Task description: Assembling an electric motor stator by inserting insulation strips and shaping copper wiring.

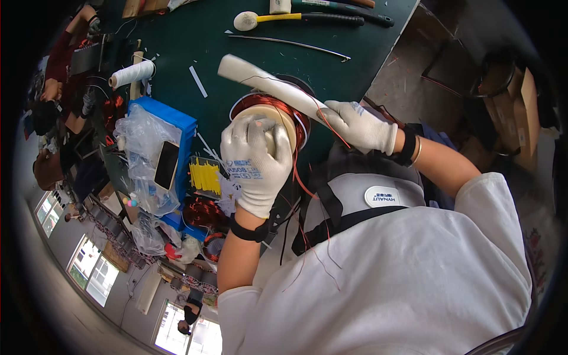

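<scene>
My left hand (257, 157), in a white knit glove, lies with curled fingers over a pale beige disc (287, 120). Behind the disc sits a round copper wire winding (277, 103) with white edging. What the left fingers grip under the palm is hidden. A long, smooth white bar (266, 77) slants over the top of the winding. Its near end is in my gloved right hand (361, 125), which is closed around it. Thin red-brown wire (332, 127) passes by the right fingers, and more wires hang down toward my lap.
A yellow-and-black handled mallet (296, 18) and a thin metal rod (290, 45) lie on the green table (219, 35). To the left are a blue bin (188, 127) with plastic bags, a phone (166, 165), yellow strips (205, 177) and a white thread spool (132, 74). People sit farther left.
</scene>
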`<act>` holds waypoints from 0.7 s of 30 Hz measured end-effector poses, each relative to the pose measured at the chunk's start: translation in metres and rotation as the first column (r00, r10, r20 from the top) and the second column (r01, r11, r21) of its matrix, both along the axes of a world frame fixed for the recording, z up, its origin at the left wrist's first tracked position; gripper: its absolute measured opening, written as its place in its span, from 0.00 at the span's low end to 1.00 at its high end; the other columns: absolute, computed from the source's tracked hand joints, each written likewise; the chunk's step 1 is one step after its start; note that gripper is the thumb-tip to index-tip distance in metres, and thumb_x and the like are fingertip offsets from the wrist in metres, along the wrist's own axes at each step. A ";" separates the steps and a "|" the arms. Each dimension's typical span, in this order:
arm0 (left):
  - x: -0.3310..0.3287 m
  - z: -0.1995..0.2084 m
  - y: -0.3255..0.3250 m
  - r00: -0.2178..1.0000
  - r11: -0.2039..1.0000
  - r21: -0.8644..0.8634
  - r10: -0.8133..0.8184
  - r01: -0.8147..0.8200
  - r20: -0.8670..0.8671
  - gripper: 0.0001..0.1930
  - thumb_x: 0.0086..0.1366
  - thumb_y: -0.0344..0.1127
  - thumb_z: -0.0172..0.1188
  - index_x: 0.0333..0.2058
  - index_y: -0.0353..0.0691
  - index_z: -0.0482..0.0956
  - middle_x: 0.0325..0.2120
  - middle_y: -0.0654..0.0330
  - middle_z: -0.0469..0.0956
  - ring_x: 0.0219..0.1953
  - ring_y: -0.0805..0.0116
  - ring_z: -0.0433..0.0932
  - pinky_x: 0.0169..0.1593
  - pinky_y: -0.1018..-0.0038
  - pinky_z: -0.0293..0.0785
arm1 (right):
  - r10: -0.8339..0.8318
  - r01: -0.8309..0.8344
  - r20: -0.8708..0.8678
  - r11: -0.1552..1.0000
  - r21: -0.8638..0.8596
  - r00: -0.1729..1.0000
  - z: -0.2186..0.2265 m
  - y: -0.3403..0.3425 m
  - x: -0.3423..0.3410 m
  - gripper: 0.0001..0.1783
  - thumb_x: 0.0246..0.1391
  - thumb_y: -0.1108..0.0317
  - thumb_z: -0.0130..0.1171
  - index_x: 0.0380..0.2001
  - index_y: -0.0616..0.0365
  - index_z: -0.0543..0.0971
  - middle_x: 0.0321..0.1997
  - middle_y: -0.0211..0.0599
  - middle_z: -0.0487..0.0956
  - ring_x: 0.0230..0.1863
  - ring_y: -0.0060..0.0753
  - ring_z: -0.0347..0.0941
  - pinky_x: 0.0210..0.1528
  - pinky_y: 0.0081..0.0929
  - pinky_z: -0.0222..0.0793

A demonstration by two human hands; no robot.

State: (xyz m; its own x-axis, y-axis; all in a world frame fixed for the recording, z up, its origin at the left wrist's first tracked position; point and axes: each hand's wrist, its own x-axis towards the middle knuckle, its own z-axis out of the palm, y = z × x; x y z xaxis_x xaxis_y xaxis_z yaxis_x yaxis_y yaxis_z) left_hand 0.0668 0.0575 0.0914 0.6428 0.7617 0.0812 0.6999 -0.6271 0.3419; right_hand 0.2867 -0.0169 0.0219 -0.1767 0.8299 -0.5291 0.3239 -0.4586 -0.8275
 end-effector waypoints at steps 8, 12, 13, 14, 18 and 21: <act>-0.003 0.011 0.019 0.969 0.969 -0.069 -0.230 0.236 0.087 0.08 0.55 0.32 0.64 0.34 0.41 0.80 0.36 0.53 0.78 0.43 0.50 0.75 0.48 0.57 0.72 | -0.113 0.106 0.023 0.970 0.220 0.993 -0.007 -0.001 -0.004 0.29 0.70 0.46 0.40 0.44 0.66 0.76 0.25 0.43 0.78 0.29 0.40 0.79 0.36 0.35 0.74; 0.007 0.021 0.007 0.993 0.994 -0.025 -0.103 0.104 0.063 0.15 0.55 0.34 0.65 0.42 0.40 0.77 0.47 0.50 0.74 0.51 0.49 0.70 0.55 0.55 0.67 | -0.140 0.144 0.053 0.986 -0.086 0.989 0.002 0.015 0.019 0.27 0.70 0.48 0.41 0.39 0.63 0.76 0.21 0.35 0.74 0.22 0.29 0.76 0.26 0.30 0.71; 0.008 0.020 0.001 0.996 0.997 -0.050 -0.050 0.054 0.075 0.18 0.56 0.34 0.65 0.45 0.39 0.75 0.51 0.49 0.72 0.54 0.49 0.68 0.58 0.54 0.64 | -0.492 0.476 -0.119 0.868 -0.144 0.862 0.001 0.015 0.018 0.25 0.71 0.49 0.40 0.40 0.62 0.75 0.19 0.31 0.71 0.20 0.21 0.72 0.21 0.26 0.67; 0.011 0.014 -0.002 0.999 0.999 0.028 -0.022 0.021 0.033 0.13 0.55 0.36 0.65 0.38 0.40 0.78 0.45 0.51 0.75 0.47 0.48 0.73 0.52 0.54 0.69 | -0.665 0.640 -0.198 0.747 -0.180 0.720 0.001 0.012 0.020 0.26 0.71 0.49 0.40 0.40 0.62 0.74 0.19 0.33 0.71 0.22 0.27 0.74 0.25 0.27 0.70; -0.001 0.002 0.001 0.997 0.998 0.033 -0.059 0.057 0.050 0.08 0.55 0.33 0.64 0.35 0.41 0.80 0.40 0.54 0.77 0.45 0.49 0.74 0.50 0.56 0.70 | -0.109 0.108 -0.112 0.994 -0.020 0.988 -0.019 -0.001 0.003 0.30 0.71 0.47 0.40 0.43 0.67 0.76 0.24 0.40 0.76 0.25 0.33 0.76 0.31 0.31 0.73; -0.010 -0.002 0.004 0.990 0.992 -0.020 -0.125 0.127 0.066 0.07 0.55 0.31 0.63 0.34 0.42 0.80 0.39 0.56 0.78 0.46 0.51 0.74 0.51 0.57 0.70 | -0.236 0.236 -0.042 0.972 -0.007 0.971 -0.015 0.005 0.015 0.29 0.71 0.46 0.39 0.40 0.64 0.76 0.20 0.34 0.74 0.18 0.26 0.72 0.21 0.28 0.68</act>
State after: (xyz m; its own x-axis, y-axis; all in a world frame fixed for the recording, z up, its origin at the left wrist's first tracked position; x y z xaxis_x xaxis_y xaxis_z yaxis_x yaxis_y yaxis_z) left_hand 0.0567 0.0617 0.0890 0.7276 0.6774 0.1079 0.5921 -0.6997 0.3999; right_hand 0.3019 -0.0121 0.0069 0.0019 0.8499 -0.5270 0.1713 -0.5195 -0.8371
